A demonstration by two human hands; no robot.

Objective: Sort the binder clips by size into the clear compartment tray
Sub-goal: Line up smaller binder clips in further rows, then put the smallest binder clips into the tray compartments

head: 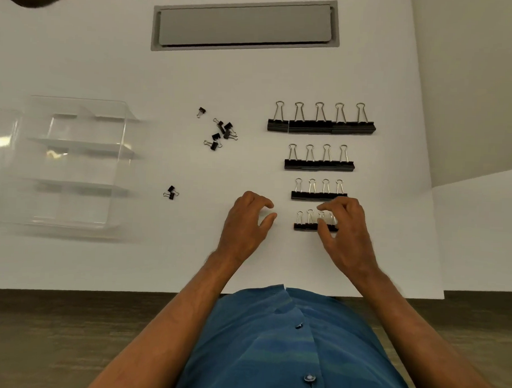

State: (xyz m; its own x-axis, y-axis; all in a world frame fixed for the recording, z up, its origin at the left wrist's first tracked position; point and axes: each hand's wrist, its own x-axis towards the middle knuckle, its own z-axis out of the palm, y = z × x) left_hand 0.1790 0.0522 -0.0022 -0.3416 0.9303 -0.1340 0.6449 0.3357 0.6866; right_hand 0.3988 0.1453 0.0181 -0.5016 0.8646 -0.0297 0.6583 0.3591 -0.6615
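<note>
From my seat at the feed, I see the right hand point(345, 227) nearest, fingers curled down over the closest row of small black binder clips with silver wire handles point(306, 222), thumb and fingertips touching its right end; whether a clip is actually pinched I cannot tell. The left hand point(247, 220) sits just left of that row, fingers loosely curled, holding nothing, apart from the other hand.

I'll take that nearest row as my landmark. Beyond it lie three more rows on the white tabletop point(195, 74), each of larger clips: a four-clip row point(319, 192), another four-clip row point(319, 160), and farthest, the five biggest clips point(321, 120). Left of the landmark row sits a tiny pair of mini black clips point(171, 192); farther off and to its left, a loose scatter of minis point(221, 130).

Well left of the landmark row stands the clear plastic compartment tray point(122, 147), and I see no clip in any compartment. So I judge the grouping nearly done, but every clip has yet to go in.
</note>
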